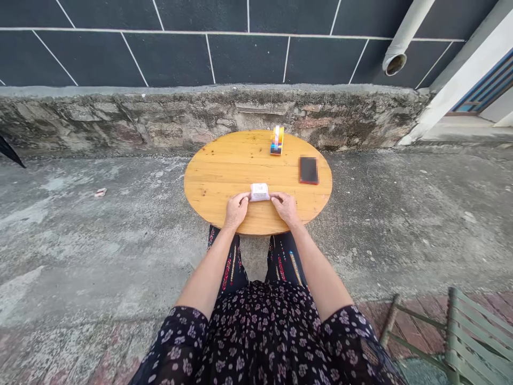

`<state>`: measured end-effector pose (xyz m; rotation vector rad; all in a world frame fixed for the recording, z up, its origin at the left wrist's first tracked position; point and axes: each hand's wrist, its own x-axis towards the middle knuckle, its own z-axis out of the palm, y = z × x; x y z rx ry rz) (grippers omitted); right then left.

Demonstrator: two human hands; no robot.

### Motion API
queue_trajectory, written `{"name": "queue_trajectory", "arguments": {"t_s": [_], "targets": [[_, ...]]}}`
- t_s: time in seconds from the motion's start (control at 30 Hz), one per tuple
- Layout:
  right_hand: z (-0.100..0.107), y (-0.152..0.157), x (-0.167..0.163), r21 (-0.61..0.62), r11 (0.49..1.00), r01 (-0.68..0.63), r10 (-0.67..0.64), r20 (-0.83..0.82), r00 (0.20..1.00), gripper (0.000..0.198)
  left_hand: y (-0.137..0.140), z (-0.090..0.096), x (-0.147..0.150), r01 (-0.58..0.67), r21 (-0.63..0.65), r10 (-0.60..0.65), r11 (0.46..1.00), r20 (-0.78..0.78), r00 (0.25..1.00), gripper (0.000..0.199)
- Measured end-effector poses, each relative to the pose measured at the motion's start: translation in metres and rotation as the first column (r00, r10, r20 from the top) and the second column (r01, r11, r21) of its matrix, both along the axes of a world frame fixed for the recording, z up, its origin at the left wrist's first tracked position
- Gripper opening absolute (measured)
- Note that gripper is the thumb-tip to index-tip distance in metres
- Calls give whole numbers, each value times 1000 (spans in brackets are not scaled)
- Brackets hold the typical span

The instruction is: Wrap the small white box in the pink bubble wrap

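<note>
A small white packet [259, 192] with faint printing on top lies on the round wooden table [220, 166], near its front edge. At the packet's left end, my left hand [237, 208] is closed, thumb and fingertips pinching the end. My right hand [285, 207] pinches the opposite end in the same way. What is inside the packet is hidden. Toward the back of the table stands a yellow, blue and orange tape dispenser [277, 141]. A dark rectangular object with a red border [308, 170], blurred by pixelation, lies to the right.
Behind the table runs a low stone ledge [160, 120] under a dark tiled wall [248, 59]. A pipe [401, 51] juts out at upper right. A green slatted chair [476, 331] stands at lower right. My legs are under the table's front edge.
</note>
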<state>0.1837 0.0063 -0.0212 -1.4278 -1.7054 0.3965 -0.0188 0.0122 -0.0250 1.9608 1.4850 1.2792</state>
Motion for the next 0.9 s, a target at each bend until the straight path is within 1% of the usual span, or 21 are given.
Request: {"name": "queue_trajectory", "arguments": {"t_s": [0.1,0.3,0.4,0.5,0.67,0.9], "targets": [[1,0,-1,-3,1000,3,-3,0,1000,16,0,0,1,4,3,-4,1000,12,1000,27],[7,3,-5,-30,1000,-4,5,13,1000,12,3,4,2,31,-12,-31,999,8,999,24],[7,2,-6,-34,999,-20,19,-9,1000,10,3,5,3,36,-14,-35,999,19,999,24],[5,1,-4,-17,1000,-26,25,-82,996,14,1,5,3,30,-7,-30,1000,45,999,23],[-1,0,1,13,1000,-2,5,-268,963,27,-5,5,1,-3,-6,4,1000,138,990,25],[0,-1,1,-5,999,-32,27,-422,906,25,-9,1,0,-23,-32,31,999,277,960,25]]}}
